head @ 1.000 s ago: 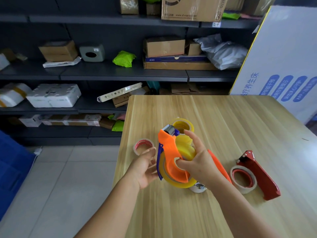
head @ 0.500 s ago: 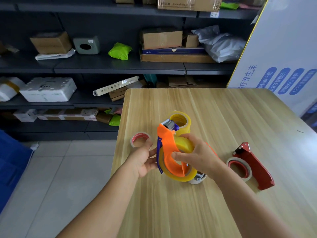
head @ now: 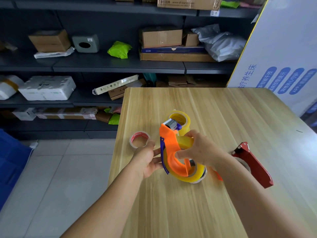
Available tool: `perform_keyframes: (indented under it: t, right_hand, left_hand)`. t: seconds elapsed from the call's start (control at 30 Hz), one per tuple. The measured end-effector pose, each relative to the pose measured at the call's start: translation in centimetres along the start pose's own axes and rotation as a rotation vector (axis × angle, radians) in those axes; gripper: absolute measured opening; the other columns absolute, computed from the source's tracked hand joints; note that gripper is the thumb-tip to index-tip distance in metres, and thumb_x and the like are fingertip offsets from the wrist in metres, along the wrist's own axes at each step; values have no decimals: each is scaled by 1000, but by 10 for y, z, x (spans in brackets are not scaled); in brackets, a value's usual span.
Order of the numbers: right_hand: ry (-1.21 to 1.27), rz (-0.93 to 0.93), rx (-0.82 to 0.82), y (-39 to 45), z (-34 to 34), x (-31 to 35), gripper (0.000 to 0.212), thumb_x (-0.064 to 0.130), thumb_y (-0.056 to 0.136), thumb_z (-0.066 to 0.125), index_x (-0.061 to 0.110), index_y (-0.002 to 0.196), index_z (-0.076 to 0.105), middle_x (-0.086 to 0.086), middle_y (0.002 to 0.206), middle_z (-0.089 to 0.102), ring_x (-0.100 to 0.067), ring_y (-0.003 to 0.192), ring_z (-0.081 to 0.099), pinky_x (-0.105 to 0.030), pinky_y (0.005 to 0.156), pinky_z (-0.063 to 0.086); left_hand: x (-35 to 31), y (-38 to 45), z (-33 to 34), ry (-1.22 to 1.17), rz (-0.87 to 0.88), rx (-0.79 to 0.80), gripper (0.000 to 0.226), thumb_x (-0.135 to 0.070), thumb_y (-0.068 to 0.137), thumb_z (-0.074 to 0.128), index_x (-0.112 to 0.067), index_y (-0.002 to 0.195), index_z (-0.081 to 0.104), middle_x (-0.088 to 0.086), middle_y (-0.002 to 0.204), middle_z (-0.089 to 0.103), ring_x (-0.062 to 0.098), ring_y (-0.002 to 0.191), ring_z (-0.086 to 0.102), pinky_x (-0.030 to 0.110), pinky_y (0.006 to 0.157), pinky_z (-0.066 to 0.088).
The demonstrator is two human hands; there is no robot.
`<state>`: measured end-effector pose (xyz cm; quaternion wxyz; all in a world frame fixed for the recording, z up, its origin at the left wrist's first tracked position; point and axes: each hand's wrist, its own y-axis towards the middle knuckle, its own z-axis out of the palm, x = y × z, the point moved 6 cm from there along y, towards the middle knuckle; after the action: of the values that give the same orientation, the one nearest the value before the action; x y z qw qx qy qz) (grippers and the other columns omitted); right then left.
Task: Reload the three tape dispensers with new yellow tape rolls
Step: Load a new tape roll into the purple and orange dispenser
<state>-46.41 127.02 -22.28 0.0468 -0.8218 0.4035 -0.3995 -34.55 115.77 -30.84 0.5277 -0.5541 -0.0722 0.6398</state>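
both hands grip orange dispenser (head: 169,148) w/ yellow roll (head: 192,176): left hand (head: 147,158), right hand (head: 199,150).

An orange plastic tape dispenser (head: 171,150) with a blue blade guard is held upright above the tabletop, a translucent yellow tape roll (head: 192,176) seated in it. Another yellow tape roll (head: 180,119) lies flat behind it. A red metal tape dispenser (head: 253,165) lies to the right.
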Motion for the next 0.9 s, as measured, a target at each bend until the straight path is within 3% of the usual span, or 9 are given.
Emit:
perform_keyframes:
  t: [0.1,0.2,0.3,0.4,0.5,0.67,0.77,0.9]
  right_hand:
    - [22,-70,-26,-4,1,5,81,29,70,80,35,135,33,5,83,58,-11,67,62,-25,55,49]
    - [56,-117,-53,-4,2,4,77,28,69,78,42,132,37,1,84,65,-19,72,68,-39,69,58]
    - [66,-118,-70,-2,1,-1,66,27,69,76,40,126,46,4,82,65,-16,70,66,-37,71,58]
    - [43,-102,-106,-2,0,-8,62,27,68,75,35,125,50,6,82,63,-15,74,64,-32,67,54]
    - [-53,-90,-128,-4,1,-15,59,28,67,73,33,121,50,4,84,64,-17,76,63,-32,66,53]
    - [-194,-61,-96,-9,18,-26,58,31,69,71,32,122,47,1,83,64,-17,74,64,-28,63,52]
    - [-226,-71,-91,-12,27,-31,54,30,72,69,29,121,46,2,83,63,-16,74,62,-27,62,49]
    - [-224,-67,-98,-10,27,-35,57,31,72,70,29,123,46,1,90,64,-15,76,61,-27,66,50]
  left_hand:
    - [-4,-2,-1,-1,20,-7,49,-41,100,43,-6,135,43,21,105,71,36,79,73,44,54,57]
    - [-7,-3,-2,7,14,-17,49,-42,99,44,-5,130,46,19,104,72,35,78,72,44,53,58]
    - [-9,-3,-4,6,14,-29,39,-41,99,46,-6,115,52,13,99,72,31,82,70,46,64,57]
    - [-25,-8,-10,5,79,-57,16,-25,98,51,-12,91,57,7,87,67,24,79,66,45,79,52]
    - [-61,-21,-17,10,219,-135,14,-13,95,56,-8,82,57,6,75,60,18,71,61,37,81,53]
    - [-126,-46,0,401,483,-128,5,-11,89,63,-6,90,61,6,76,63,17,70,62,30,68,56]
    - [-138,-53,18,638,527,-98,3,-10,85,68,-9,86,65,6,74,65,14,67,62,26,62,55]
    - [-144,-62,32,725,527,-37,4,-9,86,68,-6,88,66,5,69,64,13,63,62,23,60,57]
